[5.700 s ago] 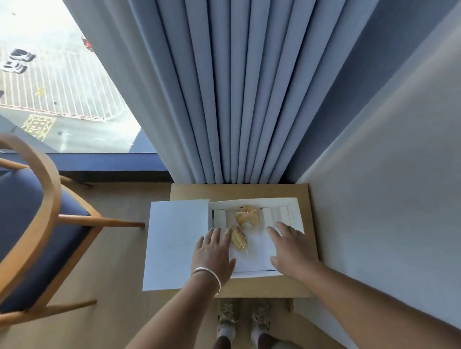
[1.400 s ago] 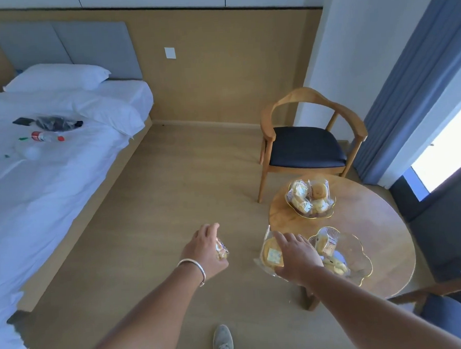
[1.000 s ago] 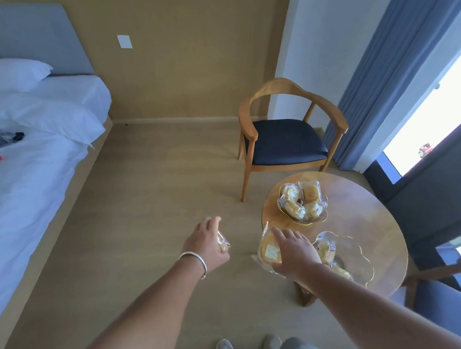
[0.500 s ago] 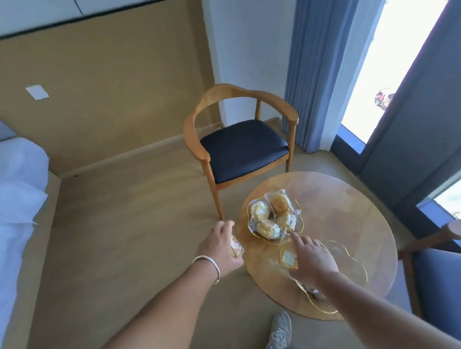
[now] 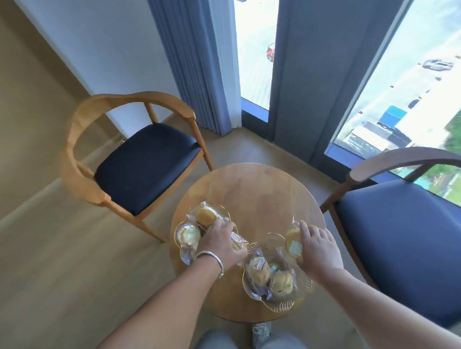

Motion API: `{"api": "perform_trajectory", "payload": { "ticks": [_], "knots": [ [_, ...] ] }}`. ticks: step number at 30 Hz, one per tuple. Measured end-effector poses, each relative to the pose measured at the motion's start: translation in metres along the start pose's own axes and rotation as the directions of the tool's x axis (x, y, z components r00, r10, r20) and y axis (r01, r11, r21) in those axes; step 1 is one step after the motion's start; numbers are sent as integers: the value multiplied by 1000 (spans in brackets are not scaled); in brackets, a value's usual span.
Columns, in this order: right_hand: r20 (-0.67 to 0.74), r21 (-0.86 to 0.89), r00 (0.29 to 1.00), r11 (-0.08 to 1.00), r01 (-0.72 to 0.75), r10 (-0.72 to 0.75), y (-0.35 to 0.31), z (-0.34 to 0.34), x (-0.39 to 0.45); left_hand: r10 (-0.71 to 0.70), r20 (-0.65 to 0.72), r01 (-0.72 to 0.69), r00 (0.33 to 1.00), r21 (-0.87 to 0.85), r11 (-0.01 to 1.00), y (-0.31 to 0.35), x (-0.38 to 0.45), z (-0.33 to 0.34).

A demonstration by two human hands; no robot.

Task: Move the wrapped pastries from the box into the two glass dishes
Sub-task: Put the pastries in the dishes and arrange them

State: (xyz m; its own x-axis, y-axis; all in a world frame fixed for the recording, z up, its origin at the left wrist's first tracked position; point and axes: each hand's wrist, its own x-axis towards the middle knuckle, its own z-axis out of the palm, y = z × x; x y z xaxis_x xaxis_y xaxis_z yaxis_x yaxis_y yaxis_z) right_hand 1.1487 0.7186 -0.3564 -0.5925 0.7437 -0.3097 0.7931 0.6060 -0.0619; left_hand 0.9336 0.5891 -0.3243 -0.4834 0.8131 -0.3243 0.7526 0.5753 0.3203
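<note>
Window [image 5: 416, 66]: spans the far side of the room, with a grey-blue curtain [image 5: 193, 56] hanging at its left part.

Right chair [image 5: 409, 239]: wooden frame, blue seat, just beside the table on the right.

Left chair [image 5: 132, 158]: wooden frame, dark seat, near the table's far left side.

Table [image 5: 257, 191]: round, wooden. Both glass dishes stand on its near half.

Left dish [image 5: 223, 211]: near the table's left edge. It holds wrapped pastries; one pastry [image 5: 205, 215] lies at the far side and a second pastry [image 5: 187, 235] at the left side. The number hidden under the hand cannot be told.

Right dish [image 5: 281, 302]: at the table's near edge, with a scalloped gilt rim. Two wrapped buns [image 5: 269, 277] lie side by side in it.

Left hand [image 5: 222, 244]: a silver bangle [image 5: 212, 258] sits on the wrist. The hand is positioned over the left dish, back upward. The fingers curl around a small wrapped piece [image 5: 238, 242], which protrudes on the thumb side, over the dish's right rim.

Right hand [image 5: 318, 249]: positioned at the far right rim of the right dish. The fingers [image 5: 305, 229] curl over a round labelled cake [image 5: 294, 244] in clear wrap and grip it from the right. The cake stands on edge, label facing the camera, above the dish's far side. Contact between cake and dish cannot be determined.

Shoe [image 5: 261, 331]: on the floor under the table's near edge.
</note>
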Motion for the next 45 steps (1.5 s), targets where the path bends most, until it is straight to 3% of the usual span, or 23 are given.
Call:
{"api": "perform_trajectory", "payload": {
  "ticks": [5,13,22,26,30,36,45],
  "knots": [
    [56,-12,993,994,-105,105,12,19,-2,51,94,-50,994,-14,999,24,40,25],
    [111,-9,982,988,-156,156,5,48,5,61,212,-50,975,-56,997,46,85,76],
    [147,-21,965,976,-215,216,2,74,21,9,285,-29,959,68,997,50,116,107],
    [136,20,969,978,-209,204,1,93,24,93,329,-125,940,76,989,45,121,121],
    [135,54,972,978,-203,195,-3,109,26,164,394,-159,904,-46,986,36,118,134],
    [86,150,973,963,-226,215,0,117,20,117,362,-83,925,-107,991,19,111,145],
    [115,131,967,961,-243,228,-3,129,29,136,254,-127,958,-51,991,16,112,159]
  ]
}}
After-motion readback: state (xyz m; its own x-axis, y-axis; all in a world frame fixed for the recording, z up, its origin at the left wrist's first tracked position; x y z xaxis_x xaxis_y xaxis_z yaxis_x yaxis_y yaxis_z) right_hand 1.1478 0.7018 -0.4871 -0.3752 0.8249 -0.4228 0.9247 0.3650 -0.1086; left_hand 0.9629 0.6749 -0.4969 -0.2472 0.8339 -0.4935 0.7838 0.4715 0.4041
